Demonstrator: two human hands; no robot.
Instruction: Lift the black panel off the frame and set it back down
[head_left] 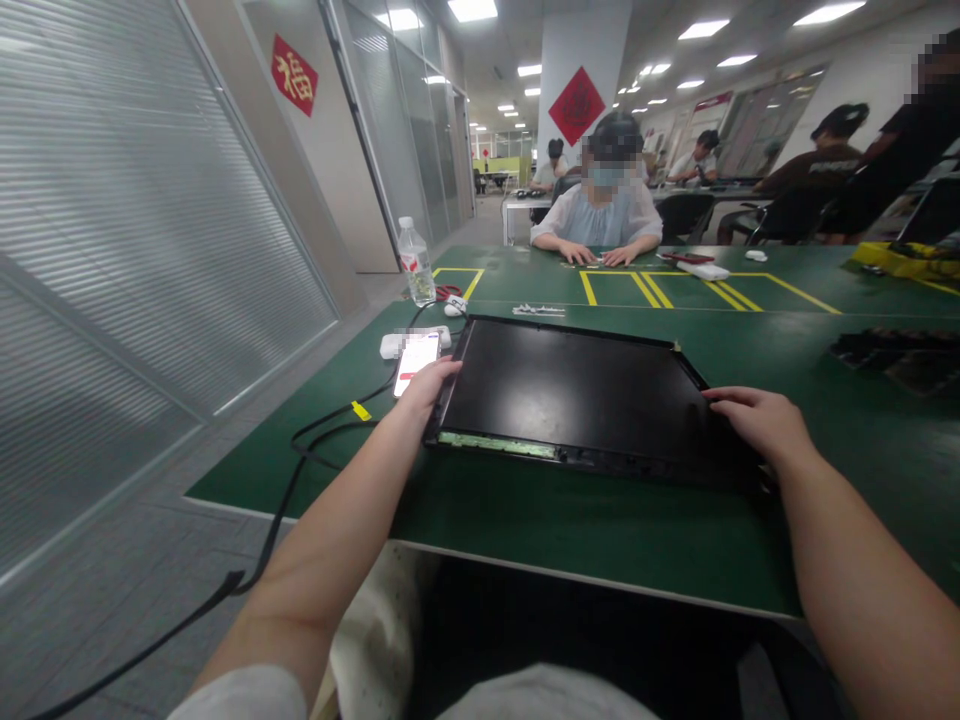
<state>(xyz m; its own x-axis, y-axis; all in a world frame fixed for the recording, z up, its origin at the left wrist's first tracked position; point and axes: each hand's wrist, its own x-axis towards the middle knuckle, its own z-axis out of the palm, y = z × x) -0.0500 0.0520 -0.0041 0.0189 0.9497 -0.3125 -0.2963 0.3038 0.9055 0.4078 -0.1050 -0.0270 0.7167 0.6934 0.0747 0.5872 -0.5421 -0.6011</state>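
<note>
A flat black display panel [570, 385] lies slightly askew over the green table, with a thin dark frame round it. A green circuit strip [499, 443] shows along the left part of its near edge. My left hand [433, 385] grips the panel's left edge, thumb on top and the other fingers hidden beneath. At the opposite side my right hand [761, 415] holds the right edge, its fingers curled around the frame. Whether the panel rests fully on the table or is slightly raised, I cannot tell.
Left of the panel are a lit phone [417, 362], a white power strip [394, 345], a black cable [281, 510] and a water bottle [416, 262]. A co-worker [600, 215] sits opposite, hands on the table [300, 440]. Dark parts [900, 358] lie at right.
</note>
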